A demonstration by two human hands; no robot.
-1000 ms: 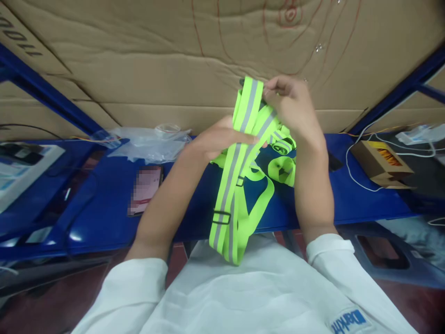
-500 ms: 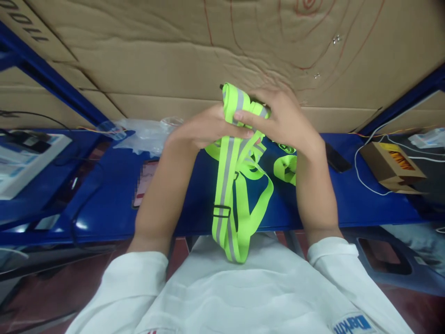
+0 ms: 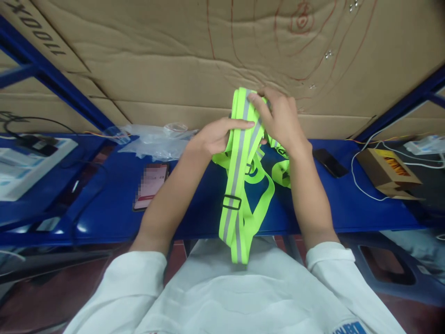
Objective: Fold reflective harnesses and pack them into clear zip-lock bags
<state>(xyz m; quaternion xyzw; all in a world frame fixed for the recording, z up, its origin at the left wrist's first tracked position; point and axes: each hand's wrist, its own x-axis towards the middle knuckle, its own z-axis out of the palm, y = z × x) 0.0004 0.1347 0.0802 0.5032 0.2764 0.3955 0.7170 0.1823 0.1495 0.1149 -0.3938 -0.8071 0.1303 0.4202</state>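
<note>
Both hands hold a bright yellow-green reflective strap (image 3: 237, 162) with a grey stripe, folded in layers at its top. My left hand (image 3: 220, 133) grips it from the left, thumb lying across the front and fingers hidden behind. My right hand (image 3: 280, 113) pinches the upper right of the folded part, thumb in front. Long loops hang down past the table edge towards my lap. On the hanging part sits a black slide buckle (image 3: 232, 202). More yellow-green strap (image 3: 281, 173) lies on the blue table behind, near my right forearm.
On the blue table (image 3: 201, 199) are a phone with a lit screen (image 3: 151, 185) at left and a dark phone (image 3: 330, 162) at right. Clear plastic bags (image 3: 156, 144) lie at the back left. An open cardboard box (image 3: 389, 171) and white cable stand right. Cardboard (image 3: 167, 74) walls the back.
My right hand has moved up to the top of the folded strap, and its fingers have drawn away from my left thumb. The folded layers now lie flatter, and the view has shifted slightly.
</note>
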